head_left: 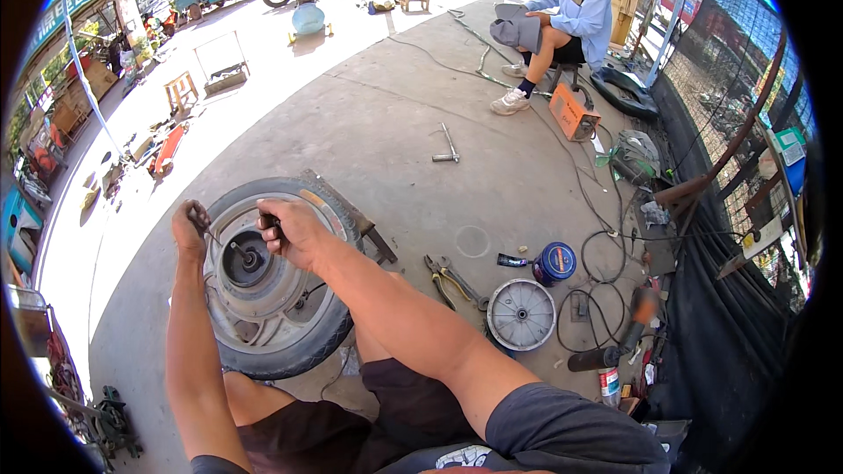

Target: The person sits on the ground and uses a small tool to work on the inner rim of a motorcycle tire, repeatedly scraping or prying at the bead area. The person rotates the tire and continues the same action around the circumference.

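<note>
Below both hands, wheel: here it is, the wheel [268,300] lying flat with its hub face up, dark tyre all round, right in front of the person.
Axle: the axle [243,254] sticks up from the hub's middle, and it sits between the two hands, a little lower in view.
Left hand: up at the wheel's left edge goes the left hand [190,226], fingers curled narrow; what they pinch, I cannot tell.
Right hand: over the hub's upper right, the right hand [294,233] is closed around something dark, too hidden to name.
Pliers: well clear on the right, two-tone pliers [440,281] lie on the concrete.
Metal cover: further right, a round ribbed metal cover [522,314], near a blue tub [554,262].
</note>
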Demonstrator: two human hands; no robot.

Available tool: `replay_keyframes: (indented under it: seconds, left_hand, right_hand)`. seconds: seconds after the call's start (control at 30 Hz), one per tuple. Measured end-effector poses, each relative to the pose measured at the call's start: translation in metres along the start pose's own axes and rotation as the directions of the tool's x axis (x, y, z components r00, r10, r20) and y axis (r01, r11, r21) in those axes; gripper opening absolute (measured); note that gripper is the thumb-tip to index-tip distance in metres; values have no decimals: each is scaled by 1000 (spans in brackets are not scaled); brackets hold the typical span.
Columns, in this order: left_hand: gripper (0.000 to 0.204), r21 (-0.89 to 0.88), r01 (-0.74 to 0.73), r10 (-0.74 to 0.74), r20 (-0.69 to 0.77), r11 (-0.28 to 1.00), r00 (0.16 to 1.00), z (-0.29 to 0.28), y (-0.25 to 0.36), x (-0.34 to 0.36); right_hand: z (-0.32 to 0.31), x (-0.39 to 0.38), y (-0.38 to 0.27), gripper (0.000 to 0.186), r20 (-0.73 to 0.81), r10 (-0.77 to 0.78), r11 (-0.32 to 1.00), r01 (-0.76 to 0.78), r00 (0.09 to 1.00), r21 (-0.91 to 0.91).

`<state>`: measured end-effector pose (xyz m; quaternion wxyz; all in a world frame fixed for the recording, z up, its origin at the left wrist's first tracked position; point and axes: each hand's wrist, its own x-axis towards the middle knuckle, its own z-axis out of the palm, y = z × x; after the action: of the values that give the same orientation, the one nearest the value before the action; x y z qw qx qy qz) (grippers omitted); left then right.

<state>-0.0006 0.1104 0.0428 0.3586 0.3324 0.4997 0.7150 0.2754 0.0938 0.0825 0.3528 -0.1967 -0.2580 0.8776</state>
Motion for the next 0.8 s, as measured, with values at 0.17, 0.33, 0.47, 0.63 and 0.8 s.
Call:
replay_keyframes:
  seconds: [0.17, 0.33, 0.47, 0.63, 0.8]
  left_hand:
    - [26, 208, -107, 151, -204, 972, 967, -1, -5, -11]
    - [37, 158, -161, 186, -160, 974, 970, 0, -11, -10]
    - [41, 140, -151, 166, -99, 978, 981, 2, -13, -8]
    - [37, -40, -122, 120, -45, 992, 992, 2, -14, -8]
    - [36, 149, -155, 161, -33, 977, 986, 0, -13, -10]
  right_hand:
    - [1, 5, 2, 16, 13, 18, 1000, -18, 1000, 22]
    - [-2, 5, -1, 15, -2, 1, 1000, -1, 1000, 14]
    - [-4, 5, -4, 15, -17, -3, 1000, 3, 1000, 2]
    - [-4, 9, -3, 16, 8, -2, 1000, 2, 1000, 7]
    - [-3, 7, -3, 15, 7, -1, 1000, 1, 1000, 4]
